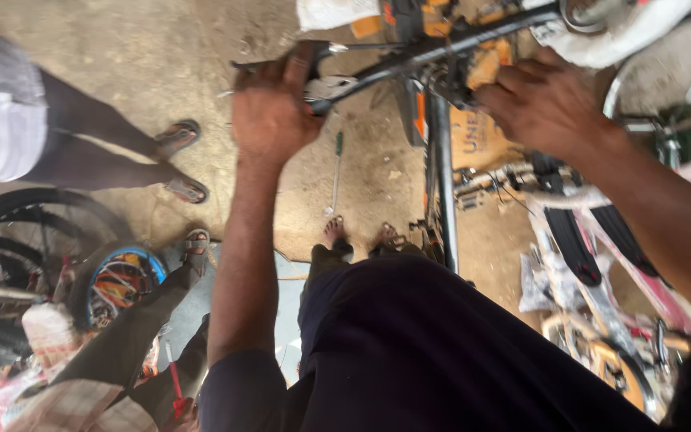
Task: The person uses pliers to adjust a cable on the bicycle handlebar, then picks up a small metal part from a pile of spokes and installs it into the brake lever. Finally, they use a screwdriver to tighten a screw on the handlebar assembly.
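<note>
The person is standing over a black bicycle frame [441,184] that is rising from the dirt floor [161,56] toward twelve o'clock. The left hand [273,108] is gripping the end of the handlebar [409,56], fingers [301,60] curled closed around the grip at about eleven o'clock. The right hand [541,104] is pressing down at one o'clock, near where the bar is meeting the frame; its fingers are hidden, so I cannot tell what they are holding. A screwdriver [336,172] is lying on the floor just beyond the person's sandalled feet [357,236]. At nine o'clock, another person's sandalled feet [179,160] are resting beside stacked tyres [9,256]. A pink bicycle [601,240] is leaning at three o'clock.
</note>
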